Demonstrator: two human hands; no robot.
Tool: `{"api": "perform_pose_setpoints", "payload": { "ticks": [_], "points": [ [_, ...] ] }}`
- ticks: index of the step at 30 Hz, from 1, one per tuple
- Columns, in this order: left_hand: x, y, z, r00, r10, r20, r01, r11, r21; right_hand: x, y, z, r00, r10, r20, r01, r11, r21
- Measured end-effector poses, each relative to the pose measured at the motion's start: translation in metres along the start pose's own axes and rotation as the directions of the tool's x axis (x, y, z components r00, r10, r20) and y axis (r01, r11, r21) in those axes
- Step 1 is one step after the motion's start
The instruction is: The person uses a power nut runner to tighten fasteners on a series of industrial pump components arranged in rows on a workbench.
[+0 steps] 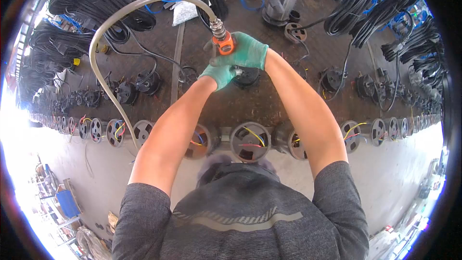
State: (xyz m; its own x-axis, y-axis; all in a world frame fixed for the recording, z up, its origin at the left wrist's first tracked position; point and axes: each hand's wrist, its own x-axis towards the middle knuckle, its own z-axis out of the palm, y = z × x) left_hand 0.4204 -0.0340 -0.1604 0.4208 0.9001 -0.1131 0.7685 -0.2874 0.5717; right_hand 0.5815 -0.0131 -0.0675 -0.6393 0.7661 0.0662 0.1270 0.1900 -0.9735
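Note:
My right hand (pixel 245 52), in a green glove, is closed around an orange air tool (pixel 224 45). A metal fitting (pixel 218 28) joins the tool to a beige hose (pixel 96 48) that arcs over to the left. Just below and to the left, my left hand (pixel 219 74), gloved in green too, is closed, its fingers partly hidden under the right hand. By its fingertips a small silvery piece shows, too small to name. Right beside that sits a round black part (pixel 247 79) on the dark table (pixel 231 108), partly covered by my hands.
Grey motor housings (pixel 250 140) with coloured wires line the near table edge. Round black parts (pixel 148 83) with cables stand in a row to both sides. Bundles of black cable (pixel 86 5) crowd the far side, next to a metal cylinder (pixel 284 0) and a white bag (pixel 185 12).

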Motion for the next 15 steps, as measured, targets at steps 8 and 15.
{"api": "perform_pose_setpoints", "payload": {
  "ticks": [8, 15],
  "points": [
    [0.011, 0.002, 0.015, 0.991, -0.134, 0.020, 0.130, 0.900, -0.415, -0.005, 0.007, -0.008, 0.999, -0.012, 0.052, 0.005, 0.992, 0.123],
    [0.007, -0.007, 0.015, 0.999, -0.026, -0.019, 0.022, 0.980, -0.196, 0.004, 0.020, -0.005, 0.993, 0.040, 0.115, -0.054, 0.991, 0.124]
  ]
}}
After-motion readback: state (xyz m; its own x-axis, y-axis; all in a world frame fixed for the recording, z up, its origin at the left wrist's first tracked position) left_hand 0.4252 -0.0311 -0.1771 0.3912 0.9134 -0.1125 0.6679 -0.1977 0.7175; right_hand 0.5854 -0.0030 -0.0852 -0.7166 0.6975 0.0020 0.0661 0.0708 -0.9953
